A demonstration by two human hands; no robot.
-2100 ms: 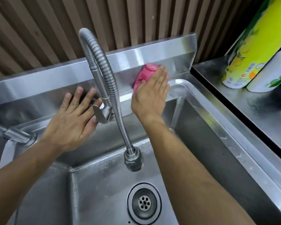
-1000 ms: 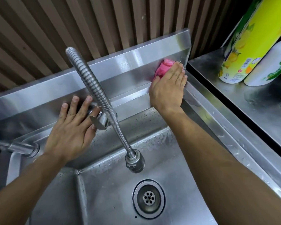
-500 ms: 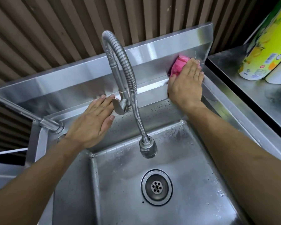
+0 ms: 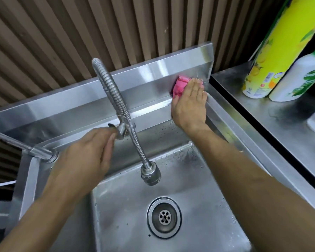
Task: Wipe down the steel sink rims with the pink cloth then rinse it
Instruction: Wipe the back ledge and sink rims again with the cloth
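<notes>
The pink cloth (image 4: 180,85) is pressed flat against the steel sink's back rim (image 4: 149,104) at the far right corner, under my right hand (image 4: 190,104), whose fingers lie over most of it. My left hand (image 4: 85,153) hovers blurred over the back rim just left of the tap lever (image 4: 119,130), fingers together and holding nothing. The flexible steel tap hose (image 4: 116,106) arches between my two hands, its spray head (image 4: 151,174) hanging over the basin. No water runs.
The drain (image 4: 164,217) sits in the basin floor, which is speckled with water drops. A second steel tap (image 4: 25,148) juts in from the left. On the steel counter (image 4: 262,113) at right stand a yellow bottle (image 4: 273,51) and a white bottle (image 4: 298,79).
My right hand slid the pink cloth rightward along the back rim into the far right corner. My left hand lifted off the rim and moved toward the tap lever.
</notes>
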